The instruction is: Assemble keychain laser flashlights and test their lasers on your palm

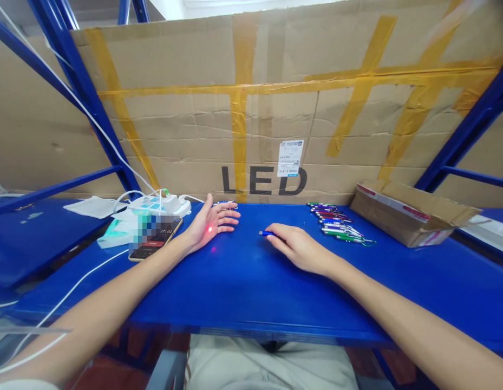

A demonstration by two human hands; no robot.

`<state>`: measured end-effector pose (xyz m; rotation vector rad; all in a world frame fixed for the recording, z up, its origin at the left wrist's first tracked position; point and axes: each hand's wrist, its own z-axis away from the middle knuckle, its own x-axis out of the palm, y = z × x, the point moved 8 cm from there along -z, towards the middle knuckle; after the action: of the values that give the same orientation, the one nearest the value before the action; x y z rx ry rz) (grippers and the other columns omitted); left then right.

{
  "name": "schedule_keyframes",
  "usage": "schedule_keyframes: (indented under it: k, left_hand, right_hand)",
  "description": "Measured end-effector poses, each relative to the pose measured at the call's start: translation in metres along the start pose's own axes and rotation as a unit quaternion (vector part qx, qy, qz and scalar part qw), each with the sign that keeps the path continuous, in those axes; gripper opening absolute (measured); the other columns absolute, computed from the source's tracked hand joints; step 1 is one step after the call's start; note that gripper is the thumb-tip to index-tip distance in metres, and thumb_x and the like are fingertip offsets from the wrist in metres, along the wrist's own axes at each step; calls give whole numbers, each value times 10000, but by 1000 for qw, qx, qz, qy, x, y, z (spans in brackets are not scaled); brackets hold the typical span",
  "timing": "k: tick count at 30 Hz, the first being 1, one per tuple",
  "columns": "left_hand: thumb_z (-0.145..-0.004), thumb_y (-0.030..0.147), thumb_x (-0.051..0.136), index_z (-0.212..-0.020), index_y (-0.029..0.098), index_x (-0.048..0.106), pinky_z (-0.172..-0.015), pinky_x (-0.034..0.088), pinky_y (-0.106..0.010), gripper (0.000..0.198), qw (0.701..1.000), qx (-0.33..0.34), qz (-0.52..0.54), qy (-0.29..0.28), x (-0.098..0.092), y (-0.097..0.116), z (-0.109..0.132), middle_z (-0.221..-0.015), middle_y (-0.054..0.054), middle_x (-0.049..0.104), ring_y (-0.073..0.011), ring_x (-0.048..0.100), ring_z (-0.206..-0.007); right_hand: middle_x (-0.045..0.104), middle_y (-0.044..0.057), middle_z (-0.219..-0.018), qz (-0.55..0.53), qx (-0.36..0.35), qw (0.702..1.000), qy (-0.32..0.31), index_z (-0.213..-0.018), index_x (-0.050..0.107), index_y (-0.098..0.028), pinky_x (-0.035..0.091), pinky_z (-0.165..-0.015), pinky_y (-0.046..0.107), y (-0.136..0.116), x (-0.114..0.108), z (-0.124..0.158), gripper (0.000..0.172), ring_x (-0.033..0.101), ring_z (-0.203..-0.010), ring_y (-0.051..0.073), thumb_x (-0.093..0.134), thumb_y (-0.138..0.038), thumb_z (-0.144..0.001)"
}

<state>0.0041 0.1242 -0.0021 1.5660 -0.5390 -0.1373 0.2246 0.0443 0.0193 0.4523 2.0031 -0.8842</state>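
Note:
Held in the fingers of my right hand (296, 244) is a slim blue laser pointer (266, 233), its silvery tip facing left. Most of its body is hidden by the fingers. Across from it, my left hand (206, 225) is raised at the table's left side, palm turned toward the tip and fingers spread. A bright red spot glows on that palm, with a fainter one on the blue tabletop (243, 281) below. To the right of my right hand lies a row of several slim pens or pointers (336, 222) in green, red, blue, silver and purple.
An open cardboard box (405, 214) stands at the right. At left are a phone (156, 241), a white power strip (164, 205) with cables and a green-white packet (119, 230). Small slim items (227, 203) lie partly behind my left fingers. A large cardboard sheet (186, 135) closes off the back.

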Motion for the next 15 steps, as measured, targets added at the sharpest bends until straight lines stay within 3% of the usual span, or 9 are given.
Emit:
schedule_keyframes:
  k: [6,9,12,15]
  left_hand:
    - [-993,889,423,-1310,156,736,-851,601,-355,858,1000,0,-29,-12,5,-1,0,-1222,-182,769,-283,740,-1054]
    - [-973,874,503,-1228,163,763,-816,575,-350,799,996,19,-91,-6,9,-1,0,-1125,-158,777,-271,728,-964]
    - [-965,733,679,-1078,174,797,-779,516,-349,583,966,105,-237,11,20,11,9,-917,-102,752,-235,649,-795]
    - [-953,520,793,-1134,233,819,-858,493,-369,340,923,170,-345,-7,44,20,24,-1043,-83,766,-252,628,-865]
  right_hand:
    - [788,125,-1260,5,16,1000,-7,-1238,678,-236,566,-1007,435,5,3,0,310,753,-1140,295,433,-409,-1161]
    - [784,125,-1272,2,19,1000,-11,-1260,669,-237,559,-1003,433,4,5,0,309,754,-1147,299,436,-414,-1161]
    - [788,105,-1262,4,30,1000,-5,-1319,636,-264,556,-967,413,2,3,-1,319,764,-1131,297,420,-443,-1169]
    - [793,89,-1227,8,39,999,-6,-1312,615,-282,548,-915,387,1,4,-2,307,769,-1088,291,411,-466,-1174]
